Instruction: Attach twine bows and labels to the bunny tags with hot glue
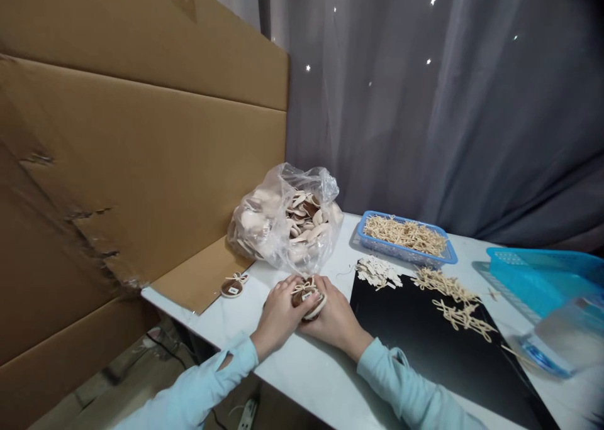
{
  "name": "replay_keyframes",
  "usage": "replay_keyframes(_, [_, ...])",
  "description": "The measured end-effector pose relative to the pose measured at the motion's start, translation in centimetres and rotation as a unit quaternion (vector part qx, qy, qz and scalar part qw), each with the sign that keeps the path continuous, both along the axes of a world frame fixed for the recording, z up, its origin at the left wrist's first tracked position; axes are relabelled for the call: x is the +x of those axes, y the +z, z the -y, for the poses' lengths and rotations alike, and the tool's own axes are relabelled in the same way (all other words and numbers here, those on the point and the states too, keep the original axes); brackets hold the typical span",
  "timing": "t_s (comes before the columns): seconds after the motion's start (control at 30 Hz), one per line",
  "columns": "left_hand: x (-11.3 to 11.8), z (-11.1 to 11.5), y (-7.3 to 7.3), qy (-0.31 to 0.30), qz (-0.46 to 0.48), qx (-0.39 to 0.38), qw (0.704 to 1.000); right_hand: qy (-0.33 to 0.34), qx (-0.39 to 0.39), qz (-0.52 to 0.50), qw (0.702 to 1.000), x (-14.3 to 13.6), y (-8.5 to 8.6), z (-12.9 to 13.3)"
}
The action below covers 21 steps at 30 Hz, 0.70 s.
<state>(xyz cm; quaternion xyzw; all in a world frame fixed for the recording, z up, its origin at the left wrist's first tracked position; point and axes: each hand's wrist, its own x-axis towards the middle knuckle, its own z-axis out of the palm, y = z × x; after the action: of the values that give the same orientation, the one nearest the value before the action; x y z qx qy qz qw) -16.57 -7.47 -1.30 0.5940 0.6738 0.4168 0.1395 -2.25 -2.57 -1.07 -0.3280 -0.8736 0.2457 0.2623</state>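
Left hand (279,320) is gripping a brown piece (306,290) just left of the mat (415,348), thumb lying across its face; right hand (336,320) is clasping the opposite side. Two-sided grip is probably steadying it; bow and label are facing up, within sight.

Second piece (230,287), likewise bowed and labelled, is lying well left of the mat, presumably to avoid mixing. Bag (250,235) of pieces is slumping beyond-left of the mat, gaping, seemingly for easy reach.

Labels (377,273) are covering the mat's far-left corner; bows (465,320) are straggling along its right edge, perhaps spread for picking. Tray (401,252) is sitting beyond.
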Motion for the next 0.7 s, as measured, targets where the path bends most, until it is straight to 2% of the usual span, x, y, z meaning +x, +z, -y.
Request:
replay_keyframes(0.17, [1.6,-0.2,0.1,0.013,0.051,0.028,0.998,0.003,-0.024,-0.091,0.996,0.1,-0.1,0.3])
replay_keyframes(0.4, [4.7,-1.2,1.0,-0.038,0.129,0.056,0.989,0.008,-0.04,-0.185,0.982,2.3,0.2,0.0])
replay_keyframes(0.57, [8.1,-2.7,2.7,-0.082,0.154,0.065,0.983,-0.014,-0.024,-0.193,0.981,5.7,1.5,-1.2])
replay_keyframes(0.7, [11.5,-4.2,4.8,-0.121,0.161,0.072,0.977,-0.035,0.005,-0.206,0.978,9.1,3.4,-2.1])
